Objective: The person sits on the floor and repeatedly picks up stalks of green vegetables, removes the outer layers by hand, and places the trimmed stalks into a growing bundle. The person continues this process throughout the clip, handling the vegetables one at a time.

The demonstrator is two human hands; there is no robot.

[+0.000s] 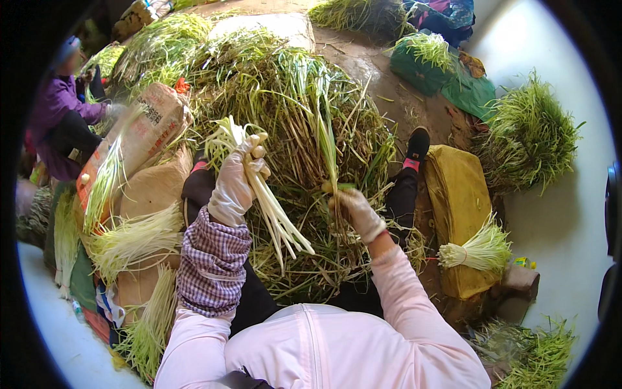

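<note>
My left hand (230, 187), in a thin translucent glove, is closed around a bunch of trimmed white stalks (279, 211). Their pale ends hang down to the right, and the yellow-green tops stick out above the fist. To the right, my gloved right hand (358, 212) grips an untrimmed leafy stalk (330, 158) by its lower end. Its long green leaves reach up over the heap, and dry brown strands hang below the fingers. Both hands are above a large heap of leafy stalks and dry husks (272, 107) between my legs. The right fingertips are partly hidden.
Bundles of pale stalks (138, 238) lie on covered supports at my left. A tied bundle (474, 250) rests on a yellow-covered block (457, 194) at right. Leafy piles (532, 133) stand by the white wall. Another person (68, 107) sits at upper left.
</note>
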